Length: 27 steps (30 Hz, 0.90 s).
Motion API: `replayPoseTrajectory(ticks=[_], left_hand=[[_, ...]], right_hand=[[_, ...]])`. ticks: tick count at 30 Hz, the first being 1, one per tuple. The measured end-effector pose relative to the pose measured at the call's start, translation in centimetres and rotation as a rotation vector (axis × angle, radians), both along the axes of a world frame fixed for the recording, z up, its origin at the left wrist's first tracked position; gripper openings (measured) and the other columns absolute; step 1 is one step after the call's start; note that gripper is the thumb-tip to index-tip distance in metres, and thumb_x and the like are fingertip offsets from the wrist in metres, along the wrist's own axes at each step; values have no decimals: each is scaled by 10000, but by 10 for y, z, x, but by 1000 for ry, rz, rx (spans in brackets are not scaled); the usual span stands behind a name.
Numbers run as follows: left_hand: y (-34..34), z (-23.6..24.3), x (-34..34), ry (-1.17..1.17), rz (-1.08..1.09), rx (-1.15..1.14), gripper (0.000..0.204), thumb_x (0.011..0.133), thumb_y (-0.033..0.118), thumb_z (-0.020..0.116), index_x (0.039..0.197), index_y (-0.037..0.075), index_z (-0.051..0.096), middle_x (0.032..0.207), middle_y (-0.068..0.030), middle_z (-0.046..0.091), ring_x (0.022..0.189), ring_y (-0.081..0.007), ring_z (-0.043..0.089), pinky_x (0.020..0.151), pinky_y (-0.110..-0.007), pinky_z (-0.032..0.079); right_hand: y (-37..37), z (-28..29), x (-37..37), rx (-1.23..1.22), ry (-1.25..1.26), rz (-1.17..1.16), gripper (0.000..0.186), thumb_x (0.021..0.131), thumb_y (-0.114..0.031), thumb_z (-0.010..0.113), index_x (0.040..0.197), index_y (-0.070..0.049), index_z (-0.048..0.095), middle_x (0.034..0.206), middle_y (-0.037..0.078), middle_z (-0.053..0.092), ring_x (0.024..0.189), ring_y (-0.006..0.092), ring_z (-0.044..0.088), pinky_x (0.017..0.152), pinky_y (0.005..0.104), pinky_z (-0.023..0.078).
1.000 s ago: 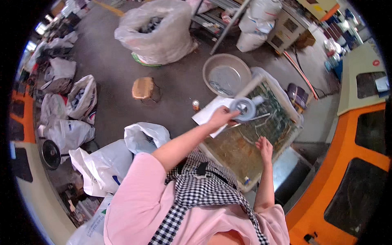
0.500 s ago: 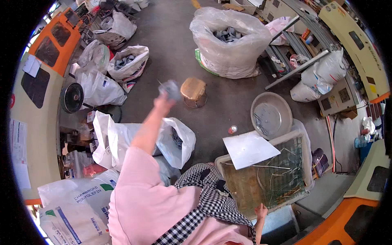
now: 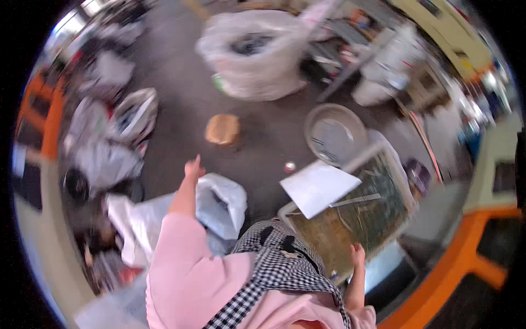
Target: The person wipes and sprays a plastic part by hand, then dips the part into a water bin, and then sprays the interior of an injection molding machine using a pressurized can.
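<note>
My left hand (image 3: 193, 169) reaches out past the white plastic sack (image 3: 222, 200), nothing visible in it and a finger stretched out. Beyond it a round stool with a brown top (image 3: 223, 129) stands on the floor. Lower right, my right hand (image 3: 357, 255) hovers near the edge of a large tub with murky water (image 3: 329, 233); its fingers look loosely apart, blurred, with nothing seen in them. A white sheet (image 3: 319, 187) lies across the tub's far left corner, and thin strips show over the water.
Behind the tub is a round basin (image 3: 335, 134) with grey pieces in it, and a small can (image 3: 289, 166) stands nearby. A big clear-lined sack (image 3: 257, 71) of grey pieces stands farther off. Sacks (image 3: 107, 162) line the left; orange-framed machines (image 3: 438, 285) flank both sides.
The blurred grey thing at my left hand is gone from it, and that hand has drawn back. The view has turned rightward; my right hand has risen slightly.
</note>
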<state>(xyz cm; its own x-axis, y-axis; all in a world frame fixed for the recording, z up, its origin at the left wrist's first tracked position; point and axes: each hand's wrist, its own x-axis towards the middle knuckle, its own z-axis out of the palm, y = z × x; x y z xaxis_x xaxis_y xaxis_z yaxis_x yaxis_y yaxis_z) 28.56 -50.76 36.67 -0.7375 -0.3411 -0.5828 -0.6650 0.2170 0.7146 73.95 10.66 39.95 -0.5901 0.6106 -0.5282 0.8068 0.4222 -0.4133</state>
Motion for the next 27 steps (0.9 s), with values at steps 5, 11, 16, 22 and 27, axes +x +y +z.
replayPoseTrajectory(ticks=[5,11,16,22,27], left_hand=[[130,-84,61,-200,-664,98,449,859,328,575,1080,-61,539,871,-132,585,699,-229,595,539,-365,519],[232,-105,101,-435,-1169,209,195,811,102,650,713,-64,623,633,-131,627,517,-182,607,446,-288,492],[256,-168,35,137,-1982,-384,209,773,161,645,901,-4,651,735,-82,649,703,-269,632,544,-369,508],[340,-112,32,-477,-1556,-97,274,768,109,642,1033,53,601,667,-60,577,516,-217,539,454,-360,462],[381,-92,82,-384,-1471,94,132,794,92,651,891,35,583,645,-66,560,476,-199,539,393,-310,436]], right_hand=[[-38,74,23,136,-44,-155,504,816,-331,627,1181,6,539,1161,215,567,1107,341,525,935,390,423],[-49,132,102,398,73,-443,340,872,-257,538,1139,-47,547,1115,158,550,1081,346,496,890,415,439],[-79,175,181,896,174,-739,246,879,-166,491,1089,-60,564,1141,143,514,1078,295,503,885,378,453],[-92,284,240,1527,155,-853,502,818,-42,566,1298,-85,423,1255,185,409,1154,371,419,960,415,392],[-63,321,274,1719,208,-812,688,797,-57,621,1381,-27,258,1348,195,351,1226,369,355,1026,432,309]])
